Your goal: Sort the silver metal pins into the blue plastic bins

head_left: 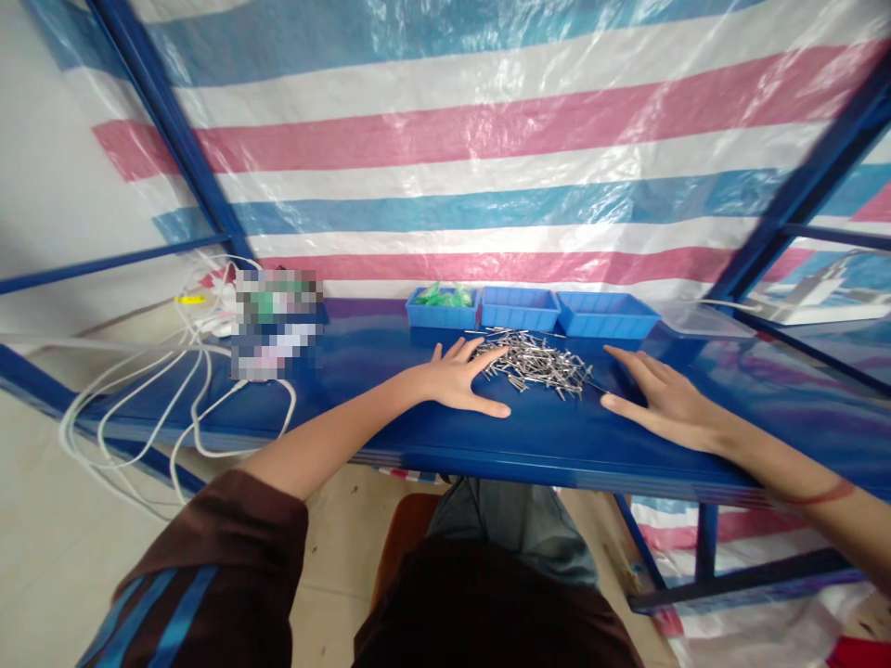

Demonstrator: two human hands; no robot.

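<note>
On the blue shelf top (445,441) lies a loose pile of small silvery metal pins (535,362); rivets or nails, too small to tell which. At its left edge, my left hand (459,378) is palm down with fingers spread, the fingertips reaching over the nearest pins. Off to the right of the pile rests my right hand (665,399), open, thumb apart from the fingers. A thin dark pin end shows near that thumb. Neither hand grips anything.
Behind the pile stand a blue bin with green plastic pieces (444,296), a middle blue bin (520,310) and a right blue bin (608,315). A clear plastic lid or tray (706,320) lies farther right. White cables (199,399) loop over the left end beside a blurred-out item (278,320).
</note>
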